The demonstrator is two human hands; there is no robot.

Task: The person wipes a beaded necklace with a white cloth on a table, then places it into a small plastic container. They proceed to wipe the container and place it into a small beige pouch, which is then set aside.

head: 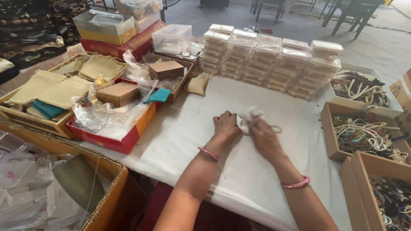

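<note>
Both my hands meet at the middle of a table covered with a white cloth (188, 128). My left hand (225, 124) and my right hand (263, 137) grip a small white pouch (249, 117) between them. A thin beige string (276, 128) trails from the pouch to the right. My right hand is blurred. Each wrist wears a pink bangle.
Stacks of clear plastic boxes (274, 60) line the far side. Cardboard trays of beaded necklaces (364, 134) stand at the right. Red boxes with plastic wrap (107, 124) and beige pouches (64, 87) sit at the left. A carton of clear bags (34, 188) is at the near left.
</note>
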